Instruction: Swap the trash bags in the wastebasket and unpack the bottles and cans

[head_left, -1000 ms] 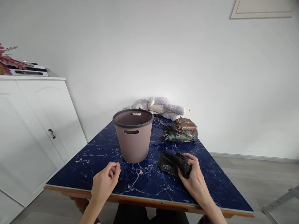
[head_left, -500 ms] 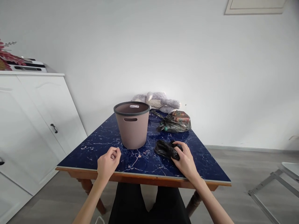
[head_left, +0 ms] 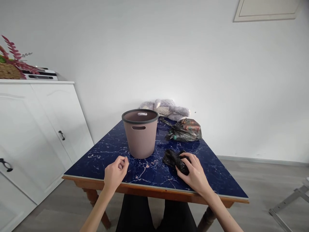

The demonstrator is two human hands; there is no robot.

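Observation:
My right hand (head_left: 193,170) curls its fingers around the near right part of a crumpled black plastic bag (head_left: 172,158) lying on the table. My left hand (head_left: 116,170) is closed, thumb against the index finger, just above the table's front part; nothing shows in it. Between and beyond both hands stands a mauve trash bin (head_left: 141,141), upright, with a dark grey rim and handle slots. Its bottom inside is hidden. Behind the crumpled bag lies a tied, filled black plastic bag (head_left: 185,130), its colourful contents showing through.
A grey plush toy (head_left: 166,108) lies at the back of the blue marbled table (head_left: 103,154), against the wall. To the left stands a white cabinet (head_left: 53,122) carrying a basket (head_left: 9,71) with red leaves. A metal folding frame (head_left: 288,199) is at the right.
The whole view has shifted slightly, so everything sits a little lower and farther right. My right hand's fingers have changed a little on the crumpled bag. The left stays closed.

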